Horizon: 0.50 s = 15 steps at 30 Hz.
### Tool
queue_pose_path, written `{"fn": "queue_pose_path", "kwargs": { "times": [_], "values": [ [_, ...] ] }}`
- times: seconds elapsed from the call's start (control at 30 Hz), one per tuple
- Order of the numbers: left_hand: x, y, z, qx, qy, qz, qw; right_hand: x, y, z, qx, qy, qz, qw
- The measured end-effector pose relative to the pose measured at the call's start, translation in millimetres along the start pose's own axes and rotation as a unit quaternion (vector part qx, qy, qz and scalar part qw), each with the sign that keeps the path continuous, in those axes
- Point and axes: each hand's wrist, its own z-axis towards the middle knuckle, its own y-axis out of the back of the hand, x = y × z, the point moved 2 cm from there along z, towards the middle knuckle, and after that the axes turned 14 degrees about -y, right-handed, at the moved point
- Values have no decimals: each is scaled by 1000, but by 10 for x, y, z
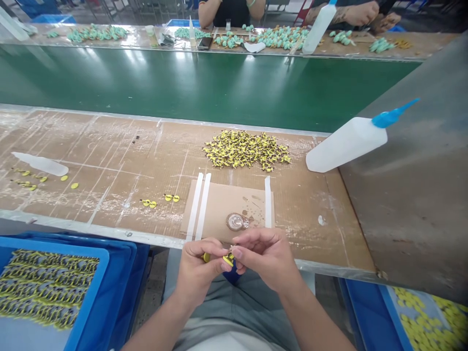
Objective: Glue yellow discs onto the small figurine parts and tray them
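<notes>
Close to the table's front edge, my left hand [203,265] pinches a small yellow disc piece [228,259] with dark markings. Another bit of yellow shows between its fingers. My right hand [265,256] meets it, thumb and fingertips closed at the same piece's upper end; what exactly they grip is too small to make out. Just beyond the hands lies a taped cardboard sheet [223,200] with a small puddle of clear liquid [236,222] on it. Farther back is a heap of small yellow and dark pieces [246,148].
A white bottle with a blue nozzle [347,145] leans by the metal panel [413,195] at right. Yellow pieces [149,203] lie left of the sheet. Blue trays hold finished-looking rows [47,287] and yellow discs [420,317]. Behind runs a green belt [164,87]; people sit beyond.
</notes>
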Motion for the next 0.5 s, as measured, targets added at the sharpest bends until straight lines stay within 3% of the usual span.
{"fn": "queue_pose_path", "kwargs": {
  "times": [0.5],
  "values": [
    [-64, 78, -10, 80, -28, -29, 996, 78, -93, -36, 69, 4, -28, 997]
  ]
}}
